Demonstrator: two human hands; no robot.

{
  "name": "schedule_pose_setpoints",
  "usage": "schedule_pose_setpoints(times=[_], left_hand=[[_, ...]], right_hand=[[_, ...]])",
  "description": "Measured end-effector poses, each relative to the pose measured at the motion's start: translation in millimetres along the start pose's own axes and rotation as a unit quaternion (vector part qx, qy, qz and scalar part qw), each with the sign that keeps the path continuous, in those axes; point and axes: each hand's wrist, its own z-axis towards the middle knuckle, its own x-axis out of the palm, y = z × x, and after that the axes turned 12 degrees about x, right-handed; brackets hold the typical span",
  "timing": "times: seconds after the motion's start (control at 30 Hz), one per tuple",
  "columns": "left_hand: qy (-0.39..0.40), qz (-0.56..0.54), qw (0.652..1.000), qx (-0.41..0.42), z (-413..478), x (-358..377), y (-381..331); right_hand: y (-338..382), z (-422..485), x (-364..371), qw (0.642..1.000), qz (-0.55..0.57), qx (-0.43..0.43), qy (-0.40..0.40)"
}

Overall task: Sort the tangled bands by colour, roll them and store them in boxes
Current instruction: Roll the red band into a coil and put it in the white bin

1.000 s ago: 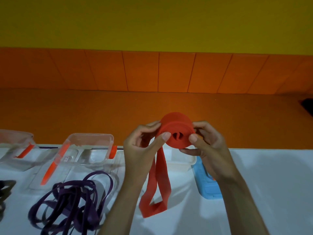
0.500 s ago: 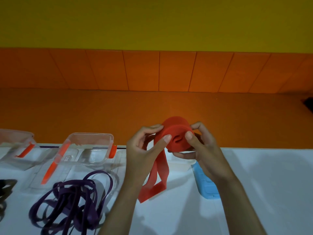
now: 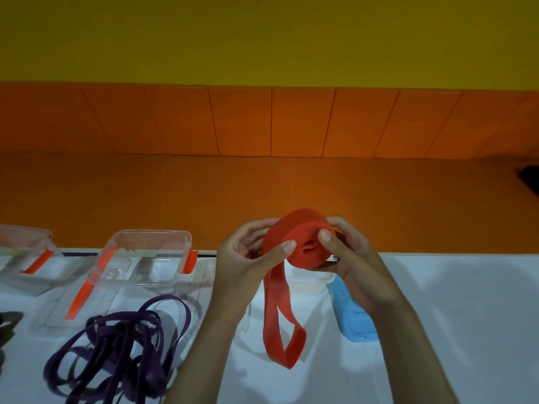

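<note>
A wide red band (image 3: 297,237) is mostly wound into a thick roll held up above the white table (image 3: 466,316). My left hand (image 3: 248,258) grips the roll's left side with the thumb pressed on its face. My right hand (image 3: 350,252) holds the right side, thumb on the centre. The band's unrolled tail hangs down as a loop (image 3: 281,322) almost to the table. A tangle of purple bands (image 3: 116,345) lies at the lower left. A clear box with orange clips (image 3: 145,258) stands open behind it.
Another clear box (image 3: 23,255) sits at the far left, with a clear lid and orange clip (image 3: 78,298) lying flat nearby. A white box (image 3: 309,275) and its blue lid (image 3: 353,313) rest under my hands. A dark band (image 3: 7,322) shows at the left edge. An orange wall lies beyond.
The roll has been turned and the hanging red tail is shorter than a second ago. Both hands have shifted their fingers on the roll and stay in about the same place.
</note>
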Motion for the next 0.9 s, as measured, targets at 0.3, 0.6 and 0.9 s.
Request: schedule_pose_setpoints(times=[0.3,0.6,0.9], left_hand=[[0.054,0.026,0.998,0.003,0,-2,7],[-0.005,0.03,0.994,0.103,1,-10,5],[0.034,0.022,0.997,0.068,2,-13,-2]], right_hand=[[-7,3,2,0.992,0.121,0.022,0.009],[-5,0,-9,0.997,-0.03,0.006,0.07],[-8,0,10,0.998,0.059,-0.033,0.008]])
